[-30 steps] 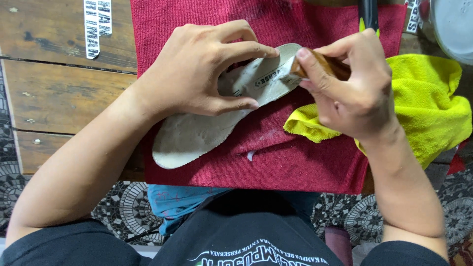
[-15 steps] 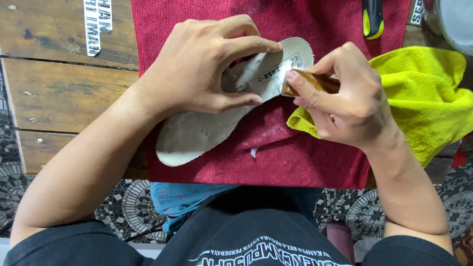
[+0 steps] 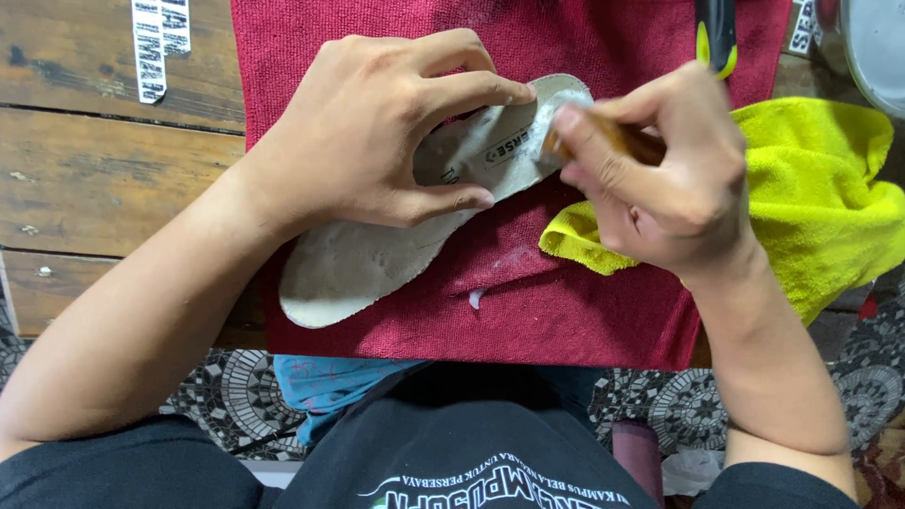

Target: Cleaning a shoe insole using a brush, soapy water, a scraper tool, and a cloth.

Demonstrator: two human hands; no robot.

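A pale grey shoe insole (image 3: 358, 264) lies slanted on a dark red towel (image 3: 584, 311). My left hand (image 3: 377, 141) presses down on its middle, thumb along the near edge and forefinger along the far edge. My right hand (image 3: 660, 179) grips a small wooden-handled brush (image 3: 617, 139) whose head meets the foamy heel end of the insole. White suds cover that end, and a small white drop sits on the towel below.
A yellow cloth (image 3: 820, 188) lies bunched under and right of my right hand. A black and yellow tool handle (image 3: 716, 33) sticks in at the top. A grey bowl rim (image 3: 877, 47) shows top right. Wooden tabletop (image 3: 104, 179) spreads left; patterned floor below.
My right hand has shifted the brush a little back and forth across the heel end of the insole. My left hand keeps holding the insole in the same place.
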